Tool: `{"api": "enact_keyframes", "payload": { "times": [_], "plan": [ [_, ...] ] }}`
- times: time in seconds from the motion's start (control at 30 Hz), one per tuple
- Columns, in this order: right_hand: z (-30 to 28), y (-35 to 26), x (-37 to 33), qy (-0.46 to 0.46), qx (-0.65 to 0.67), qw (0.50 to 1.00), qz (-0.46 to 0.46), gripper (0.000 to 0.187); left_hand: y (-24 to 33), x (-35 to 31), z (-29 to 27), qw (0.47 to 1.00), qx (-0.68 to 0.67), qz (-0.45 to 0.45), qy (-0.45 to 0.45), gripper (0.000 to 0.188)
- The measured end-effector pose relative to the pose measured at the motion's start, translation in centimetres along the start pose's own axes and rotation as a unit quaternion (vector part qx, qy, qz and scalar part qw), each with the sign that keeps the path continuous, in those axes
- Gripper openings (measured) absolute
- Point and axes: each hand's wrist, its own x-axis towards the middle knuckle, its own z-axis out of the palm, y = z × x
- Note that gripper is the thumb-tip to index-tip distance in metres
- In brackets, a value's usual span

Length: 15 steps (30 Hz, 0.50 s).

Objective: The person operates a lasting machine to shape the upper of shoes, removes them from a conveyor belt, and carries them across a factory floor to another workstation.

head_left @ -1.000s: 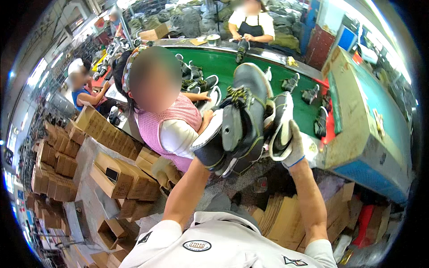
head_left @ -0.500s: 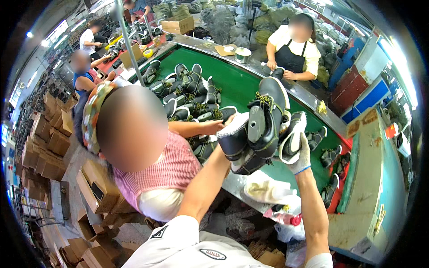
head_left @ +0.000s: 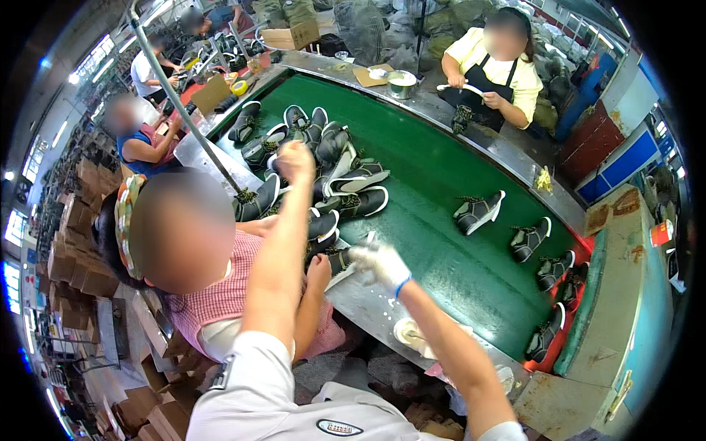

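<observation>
My bare left hand [head_left: 296, 162] is closed over the pile of black shoes [head_left: 353, 176] on the green conveyor belt [head_left: 419, 242]; what its fingers hold, if anything, is hidden. Lower down, at the belt's near edge, my right hand [head_left: 379, 266] wears a white glove and is smeared by motion. Just left of the glove is a black shoe with a pale sole [head_left: 340, 266], touched by the hand of a co-worker in pink [head_left: 318, 273]. The shoes have dark laces with yellow flecks and lie at mixed angles.
Several more shoes stand along the belt's right end, one of them a black shoe [head_left: 544, 334]. Across the belt, a person in a black apron [head_left: 482, 92] holds a white strip beside a tin [head_left: 401, 84]. A metal pole [head_left: 180, 103] rises at left. Cardboard boxes [head_left: 81, 242] are stacked beyond.
The bunch of shoes my hands held up over the belt is no longer in them. My left hand has moved up and left over the pile; my right hand has moved left and slightly down.
</observation>
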Motion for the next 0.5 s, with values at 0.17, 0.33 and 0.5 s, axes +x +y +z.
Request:
{"api": "enact_keyframes", "payload": {
  "times": [0.17,0.33,0.5],
  "plan": [
    [2.4,12.7,-11.3,-0.041,0.151,0.985,0.067,0.039,15.3,-22.5,-5.6,0.851,-0.371,0.01,-0.373,0.021],
    [1.2,22.6,-27.3,0.204,0.126,0.964,0.114,0.035,12.0,-41.7,-19.7,0.724,-0.271,0.052,-0.632,0.03],
    [1.2,29.3,-34.4,0.317,0.195,0.921,0.113,0.021,1.0,-49.1,-29.2,0.715,-0.087,0.158,-0.675,0.025]
  ]
}}
